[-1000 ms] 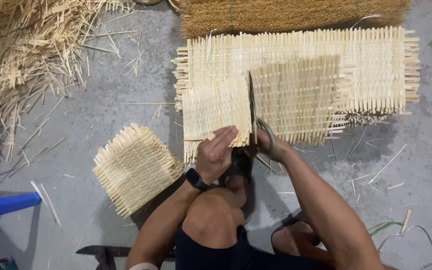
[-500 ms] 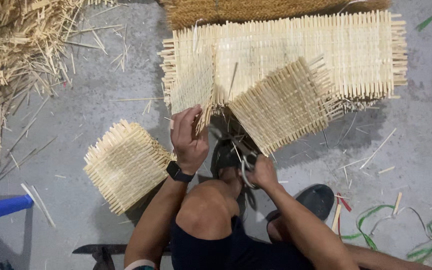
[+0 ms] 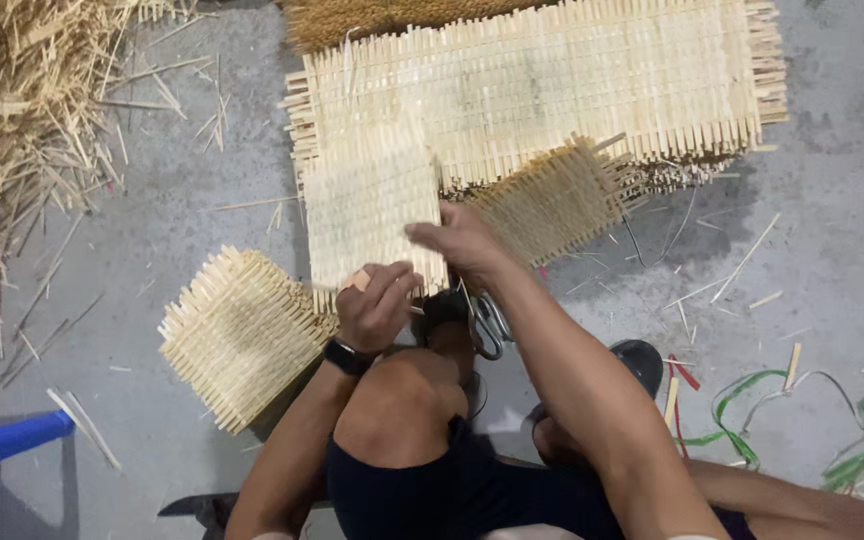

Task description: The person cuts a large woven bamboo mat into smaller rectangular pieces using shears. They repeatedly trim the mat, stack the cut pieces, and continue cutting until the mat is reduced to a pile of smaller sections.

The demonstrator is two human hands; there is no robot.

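In the head view, the left hand [image 3: 377, 305] is closing its grip on the lower edge of a small woven mat piece [image 3: 367, 205] — the right hand [image 3: 462, 240] is pinching its right edge — just in front of the large woven mat [image 3: 572, 80] on the floor [image 3: 822, 240].

Pale woven bamboo panel [image 3: 367, 215], held upright over larger mat [image 3: 552, 80].

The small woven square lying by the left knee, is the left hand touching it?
Apart. The head view shows the left hand gripping the upright woven panel, with bare floor between it and the small woven square.
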